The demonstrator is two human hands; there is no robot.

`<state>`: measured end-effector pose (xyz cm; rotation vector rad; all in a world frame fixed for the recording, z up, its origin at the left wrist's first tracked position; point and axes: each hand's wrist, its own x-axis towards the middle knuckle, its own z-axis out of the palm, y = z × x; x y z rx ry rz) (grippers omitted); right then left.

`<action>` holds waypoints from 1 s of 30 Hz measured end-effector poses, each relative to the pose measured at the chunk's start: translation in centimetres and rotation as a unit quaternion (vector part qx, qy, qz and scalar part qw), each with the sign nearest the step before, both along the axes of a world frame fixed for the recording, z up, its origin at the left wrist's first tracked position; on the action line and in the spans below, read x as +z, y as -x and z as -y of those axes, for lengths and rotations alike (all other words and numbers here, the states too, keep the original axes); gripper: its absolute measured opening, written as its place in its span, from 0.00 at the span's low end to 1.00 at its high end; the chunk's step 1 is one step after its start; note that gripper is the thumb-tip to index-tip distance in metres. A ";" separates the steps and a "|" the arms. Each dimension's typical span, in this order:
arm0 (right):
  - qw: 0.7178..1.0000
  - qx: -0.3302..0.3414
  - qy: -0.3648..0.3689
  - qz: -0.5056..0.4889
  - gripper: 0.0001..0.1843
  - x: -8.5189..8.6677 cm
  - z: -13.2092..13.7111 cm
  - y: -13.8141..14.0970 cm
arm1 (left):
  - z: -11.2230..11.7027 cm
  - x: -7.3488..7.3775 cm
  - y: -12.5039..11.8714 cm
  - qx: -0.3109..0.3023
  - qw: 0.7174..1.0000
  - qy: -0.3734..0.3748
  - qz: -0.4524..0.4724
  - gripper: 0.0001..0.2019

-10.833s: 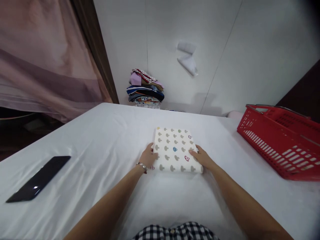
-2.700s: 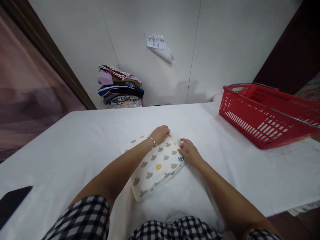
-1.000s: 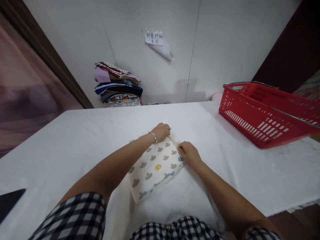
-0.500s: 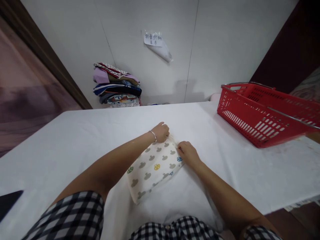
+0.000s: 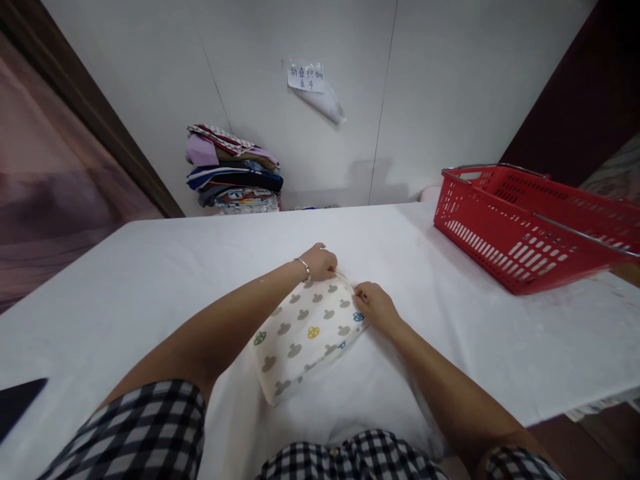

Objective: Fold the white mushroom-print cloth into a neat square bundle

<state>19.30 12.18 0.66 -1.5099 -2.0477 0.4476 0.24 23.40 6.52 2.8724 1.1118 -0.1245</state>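
Observation:
A folded white cloth (image 5: pixel 305 337) printed with grey mushroom shapes and a few coloured ones lies tilted at the near edge of the table. My left hand (image 5: pixel 320 263), a silver bracelet at its wrist, pinches the far corner of this cloth. At the right corner, my right hand (image 5: pixel 374 304) has its fingers closed on the cloth's edge. Between the two hands runs a pale, layered edge. My left forearm covers part of the cloth's left side.
The white-covered table (image 5: pixel 200 260) spreads around the cloth. A red plastic basket (image 5: pixel 505 233) with metal handles stands at the right. Against the wall at the back left is a stack of folded clothes (image 5: pixel 235 170). A dark flat object (image 5: pixel 20 403) sits at the left edge.
My left hand has shifted very slightly left along with the cloth's far corner. The edge between the hands looks a little straighter. My right hand has hardly moved.

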 end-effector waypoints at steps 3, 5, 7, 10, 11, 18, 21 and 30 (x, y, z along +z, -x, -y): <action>1.000 -0.012 0.003 -0.019 0.03 -0.2 -0.2 -0.1 | -0.2 0.2 -0.4 0.021 1.000 -0.005 0.000 0.06; 0.999 -0.020 0.008 -0.035 0.03 -0.2 -0.4 -0.3 | -0.4 0.2 -0.8 0.038 0.999 -0.002 0.011 0.06; 0.998 -0.028 0.020 -0.047 0.03 -0.1 -0.5 -0.5 | -0.6 0.0 -1.3 0.047 0.999 -0.008 0.012 0.10; 0.997 -0.047 0.038 -0.050 0.03 0.1 -0.6 -0.6 | -0.6 -0.8 -2.1 0.032 0.998 -0.043 -0.016 0.12; 0.997 -0.054 0.043 -0.047 0.03 0.2 -0.6 -0.6 | -0.6 -1.1 -2.4 0.024 0.998 -0.057 -0.029 0.13; 0.996 -0.056 0.074 -0.001 0.07 0.4 -0.6 -0.4 | -0.2 -2.4 -2.7 0.011 0.995 -0.055 -0.080 0.17; 0.995 -0.060 0.076 0.018 0.09 0.4 -0.4 -0.4 | -0.4 -2.3 -2.8 0.010 0.995 -0.039 -0.097 0.18; 0.996 -0.047 0.063 0.036 0.09 0.3 -0.3 -0.5 | -0.6 -1.5 -2.6 -0.012 0.996 -0.017 -0.082 0.14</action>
